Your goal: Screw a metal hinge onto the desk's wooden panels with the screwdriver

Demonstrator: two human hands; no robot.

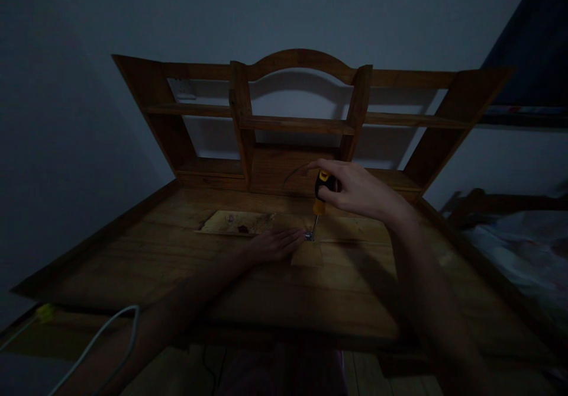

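Note:
In the head view a screwdriver [318,205] with a yellow and black handle stands nearly upright. My right hand [350,186] is closed around its handle from the right. The shaft's tip meets a small shiny metal fitting [309,237] on the wooden desktop [266,292]. My left hand [276,244] lies low on the wood with its fingers stretched out, fingertips touching the fitting's left side. Under and in front of the fitting is a small flat wooden piece [307,256]. Dim light hides the fitting's exact kind and any screw in it.
A shallow rectangular recess [217,223] with small bits inside lies left of my hands. Behind stands a wooden shelf unit [297,125] against the wall. A pale cable [103,327] loops over my left forearm. Plastic bags [519,251] sit beyond the right edge.

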